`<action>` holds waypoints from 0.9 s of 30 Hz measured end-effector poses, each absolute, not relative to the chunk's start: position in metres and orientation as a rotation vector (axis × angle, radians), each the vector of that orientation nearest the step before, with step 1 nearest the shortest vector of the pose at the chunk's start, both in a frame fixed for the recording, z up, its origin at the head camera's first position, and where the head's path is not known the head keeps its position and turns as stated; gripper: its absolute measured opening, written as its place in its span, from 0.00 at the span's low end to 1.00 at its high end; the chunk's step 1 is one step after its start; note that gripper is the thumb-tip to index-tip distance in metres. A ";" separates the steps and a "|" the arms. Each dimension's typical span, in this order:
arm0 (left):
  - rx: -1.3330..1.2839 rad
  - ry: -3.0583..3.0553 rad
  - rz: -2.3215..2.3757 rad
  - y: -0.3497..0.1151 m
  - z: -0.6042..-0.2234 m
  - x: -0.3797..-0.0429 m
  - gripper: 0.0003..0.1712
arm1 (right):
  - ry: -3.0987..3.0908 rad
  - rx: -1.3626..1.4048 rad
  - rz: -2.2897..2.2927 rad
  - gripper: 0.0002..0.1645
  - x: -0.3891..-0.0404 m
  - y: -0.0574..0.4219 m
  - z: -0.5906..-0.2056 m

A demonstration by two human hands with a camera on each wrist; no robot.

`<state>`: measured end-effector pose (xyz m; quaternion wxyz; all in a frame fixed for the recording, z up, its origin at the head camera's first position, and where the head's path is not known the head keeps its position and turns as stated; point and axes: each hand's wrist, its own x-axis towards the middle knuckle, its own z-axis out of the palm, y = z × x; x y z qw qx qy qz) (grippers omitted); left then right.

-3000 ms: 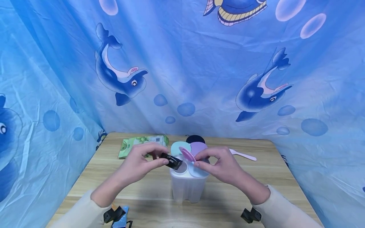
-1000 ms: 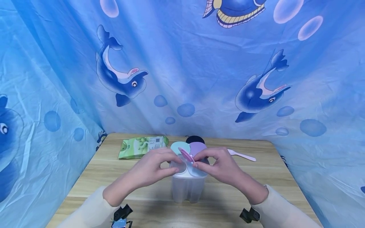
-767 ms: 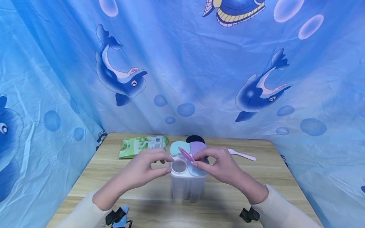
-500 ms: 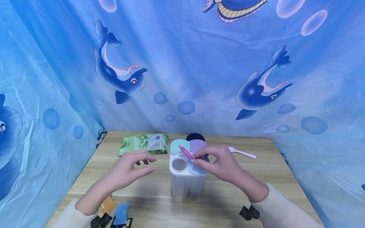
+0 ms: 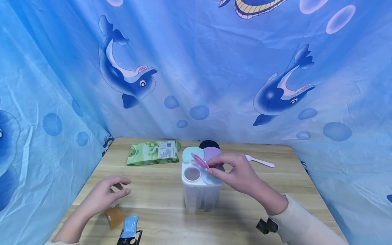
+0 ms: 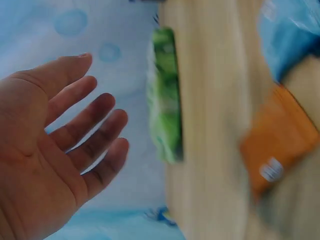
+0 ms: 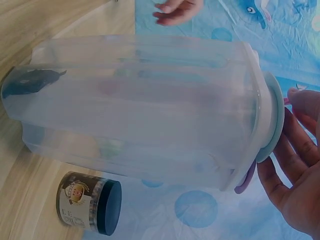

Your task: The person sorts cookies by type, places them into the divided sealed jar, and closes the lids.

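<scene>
A translucent storage container with colored flip lids stands upright on the table. My right hand pinches its raised pink lid, so one round opening is uncovered. The mint, purple and pale blue lids lie down. Through the wall, in the right wrist view, a dark packet shows at the container's bottom. Holding nothing, my left hand hovers at the left, fingers relaxed. Near it lie an orange packet, a blue packet and a black packet.
A green pouch lies at the back left. Behind the container stands a jar with a black lid; its label faces the right wrist view. A white fork rests at the right. A blue dolphin-printed curtain surrounds the table.
My left hand held a black packet over the opening, let it go there, then moved left and down toward the small packets. My right hand has kept holding the pink lid up.
</scene>
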<state>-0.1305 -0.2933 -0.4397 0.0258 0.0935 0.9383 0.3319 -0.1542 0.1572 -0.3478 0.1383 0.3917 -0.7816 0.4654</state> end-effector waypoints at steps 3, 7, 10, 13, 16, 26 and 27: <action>0.216 2.832 1.011 -0.310 -0.453 -0.129 0.23 | -2.262 1.126 1.357 0.09 -0.154 0.157 -0.347; 0.144 2.755 1.031 -0.330 -0.468 -0.127 0.26 | -2.260 1.127 1.351 0.09 -0.154 0.156 -0.347; 0.093 2.727 1.057 -0.340 -0.480 -0.124 0.27 | -2.270 1.121 1.344 0.09 -0.154 0.156 -0.346; 0.096 2.724 1.075 -0.347 -0.491 -0.119 0.28 | -2.270 1.124 1.343 0.09 -0.154 0.156 -0.346; 0.138 2.717 1.096 -0.352 -0.501 -0.115 0.29 | -2.274 1.115 1.345 0.09 -0.153 0.156 -0.346; 0.295 2.683 1.089 -0.360 -0.519 -0.107 0.28 | -2.300 1.098 1.333 0.10 -0.152 0.157 -0.346; 0.314 2.692 1.068 -0.361 -0.520 -0.107 0.28 | -2.302 1.096 1.333 0.11 -0.152 0.157 -0.346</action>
